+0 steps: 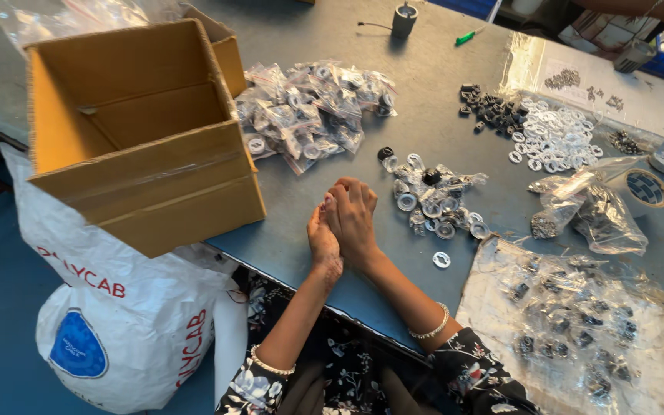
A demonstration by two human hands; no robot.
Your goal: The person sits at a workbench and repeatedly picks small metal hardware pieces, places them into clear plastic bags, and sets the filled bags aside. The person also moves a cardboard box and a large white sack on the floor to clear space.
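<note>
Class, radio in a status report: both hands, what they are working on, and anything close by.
Left hand and right hand pressed together over grey metal table; held item hidden. Loose pile of clear plastic rings beside right hand. Open brown cardboard box left.

The left hand and right hand press together, fingers curled.

Bright even light, sharp; glare on plastic sheet.

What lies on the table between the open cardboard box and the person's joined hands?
Head view: bare grey tabletop between the cardboard box and the hands; the bagged parts pile sits farther back.
</note>
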